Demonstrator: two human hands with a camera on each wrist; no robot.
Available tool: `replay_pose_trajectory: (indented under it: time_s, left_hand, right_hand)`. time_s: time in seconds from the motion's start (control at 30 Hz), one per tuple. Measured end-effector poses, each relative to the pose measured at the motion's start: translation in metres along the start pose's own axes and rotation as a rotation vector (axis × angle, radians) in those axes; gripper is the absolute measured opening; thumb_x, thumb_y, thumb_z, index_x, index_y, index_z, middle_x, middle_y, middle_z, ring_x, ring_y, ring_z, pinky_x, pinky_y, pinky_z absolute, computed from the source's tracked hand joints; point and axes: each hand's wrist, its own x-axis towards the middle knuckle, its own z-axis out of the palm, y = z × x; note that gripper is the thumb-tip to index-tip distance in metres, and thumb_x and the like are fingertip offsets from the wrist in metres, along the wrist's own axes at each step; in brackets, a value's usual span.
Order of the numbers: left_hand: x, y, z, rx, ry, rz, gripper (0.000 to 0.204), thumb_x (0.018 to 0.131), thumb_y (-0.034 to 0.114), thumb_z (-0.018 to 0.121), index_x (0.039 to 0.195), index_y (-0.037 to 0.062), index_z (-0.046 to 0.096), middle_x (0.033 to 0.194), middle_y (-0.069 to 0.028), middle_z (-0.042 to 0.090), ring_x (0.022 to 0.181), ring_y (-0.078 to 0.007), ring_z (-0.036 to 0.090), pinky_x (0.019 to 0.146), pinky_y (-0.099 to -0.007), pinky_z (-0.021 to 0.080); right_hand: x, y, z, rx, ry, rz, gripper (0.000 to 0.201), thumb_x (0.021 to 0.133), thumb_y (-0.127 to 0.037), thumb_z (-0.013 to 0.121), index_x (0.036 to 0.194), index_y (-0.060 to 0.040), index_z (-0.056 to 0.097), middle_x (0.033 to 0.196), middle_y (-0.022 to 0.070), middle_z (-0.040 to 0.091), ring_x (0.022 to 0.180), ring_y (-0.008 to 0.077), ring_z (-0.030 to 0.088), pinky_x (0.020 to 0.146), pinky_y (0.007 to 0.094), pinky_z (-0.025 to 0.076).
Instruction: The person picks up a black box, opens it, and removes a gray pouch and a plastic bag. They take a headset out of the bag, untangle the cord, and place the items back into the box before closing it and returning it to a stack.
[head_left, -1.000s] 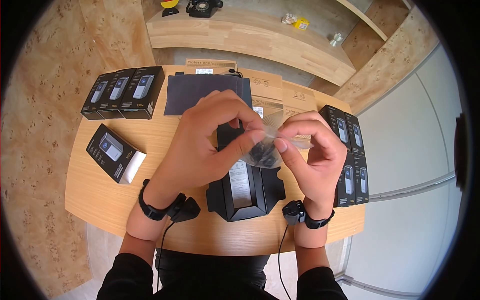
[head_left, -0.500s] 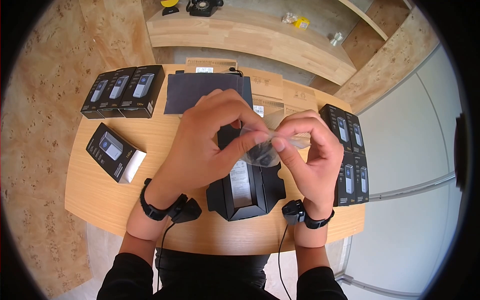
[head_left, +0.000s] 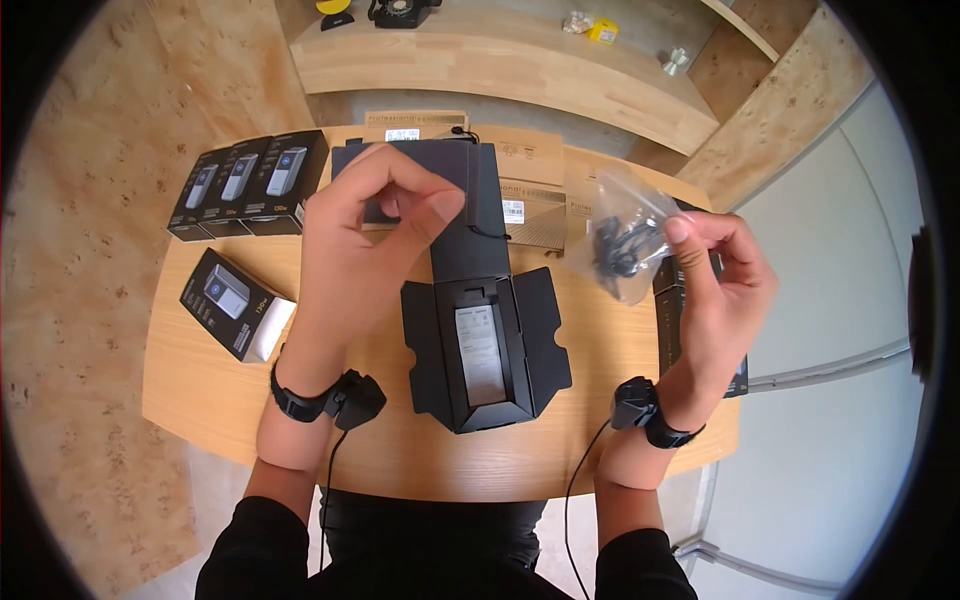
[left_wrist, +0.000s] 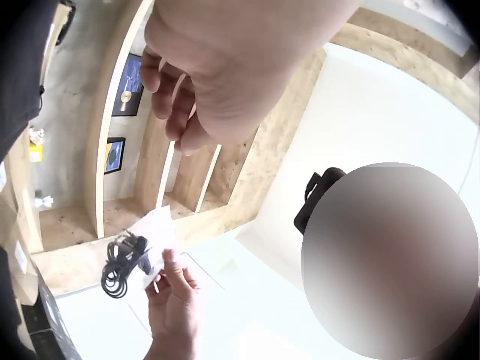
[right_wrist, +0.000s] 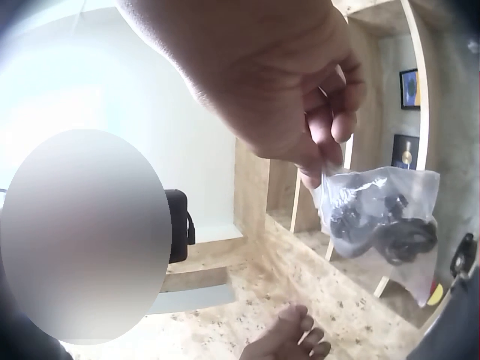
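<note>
My right hand pinches the edge of a clear plastic bag between thumb and fingers, held up over the right side of the table. Inside the bag lies a coiled black cable, also seen in the left wrist view. My left hand is raised left of centre, apart from the bag, its thumb and index fingertips together and nothing visible between them. Between and below the hands stands an opened black box with its side flaps spread. A silvery panel with small print lies inside it.
Three black boxes stand at the back left, with another black box lying tilted nearer. More black boxes are partly hidden behind the right hand. Cardboard boxes and a dark grey sheet lie at the back.
The hands have moved apart. The right hand has carried the bag up and to the right; the left hand has let go of it and drawn away to the left.
</note>
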Motion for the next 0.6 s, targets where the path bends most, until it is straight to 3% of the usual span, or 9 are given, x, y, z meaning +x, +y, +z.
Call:
replay_pose_trajectory:
  time_s: [0.13,0.17,0.27,0.37,0.47,0.6]
  left_hand:
    - [0.01,-0.016,0.015,-0.012,-0.171,-0.155,0.02,0.102,0.019,0.07,0.09,0.0029,0.072,0.076,-0.0014,0.059,0.073,-0.0094,0.053,0.067,-0.0267,0.042]
    - [0.016,-0.025,0.022,0.16,-0.225,-0.244,0.03,0.102,0.03,0.068,0.09,0.0034,0.072,0.072,-0.005,0.062,0.068,-0.0166,0.06,0.065,-0.0321,0.047]
    - [0.04,-0.034,0.049,0.798,-0.399,-0.36,0.037,0.1,0.037,0.071,0.084,0.0031,0.067,0.079,-0.0102,0.071,0.076,-0.0226,0.068,0.071,-0.0331,0.053]
    - [0.05,-0.076,0.061,1.144,-0.449,-0.324,0.039,0.093,0.042,0.074,0.082,0.005,0.067,0.078,-0.0157,0.072,0.079,-0.0329,0.071,0.07,-0.0401,0.054]
    - [0.055,-0.089,0.057,1.097,-0.502,-0.358,0.04,0.091,0.043,0.068,0.083,0.0043,0.067,0.09,-0.0186,0.076,0.087,-0.0396,0.073,0.075,-0.0507,0.055]
    - [0.043,-0.07,0.034,0.825,-0.357,-0.267,0.03,0.095,0.029,0.067,0.088,0.0006,0.062,0.074,-0.0156,0.064,0.072,-0.0268,0.064,0.067,-0.0389,0.049]
  right_hand:
    - [0.005,-0.001,-0.015,-0.108,0.088,0.023,0.013,0.09,-0.01,0.084,0.089,-0.001,0.075,0.075,-0.0006,0.069,0.069,0.0072,0.053,0.067,0.0229,0.043]
    - [0.004,-0.002,-0.017,-0.104,0.08,0.042,0.013,0.09,-0.01,0.084,0.089,-0.0009,0.075,0.075,-0.0009,0.069,0.068,0.007,0.052,0.067,0.023,0.043]
    - [0.002,-0.003,-0.021,-0.046,0.045,0.041,0.012,0.088,-0.008,0.083,0.087,-0.0002,0.074,0.074,-0.0004,0.068,0.065,0.0064,0.051,0.063,0.0235,0.042]
    - [0.0,-0.005,-0.018,-0.006,0.034,0.008,0.012,0.088,-0.007,0.082,0.087,0.0005,0.072,0.072,0.0028,0.066,0.062,0.0078,0.053,0.058,0.0245,0.041]
    - [0.001,-0.003,-0.014,0.065,0.03,0.043,0.012,0.091,-0.007,0.08,0.089,0.0007,0.071,0.074,0.0041,0.065,0.061,0.0098,0.056,0.057,0.0255,0.044]
    - [0.0,-0.007,-0.02,0.116,-0.082,0.112,0.02,0.101,-0.014,0.071,0.094,0.0012,0.06,0.076,0.0054,0.065,0.065,0.0108,0.063,0.059,0.0248,0.048]
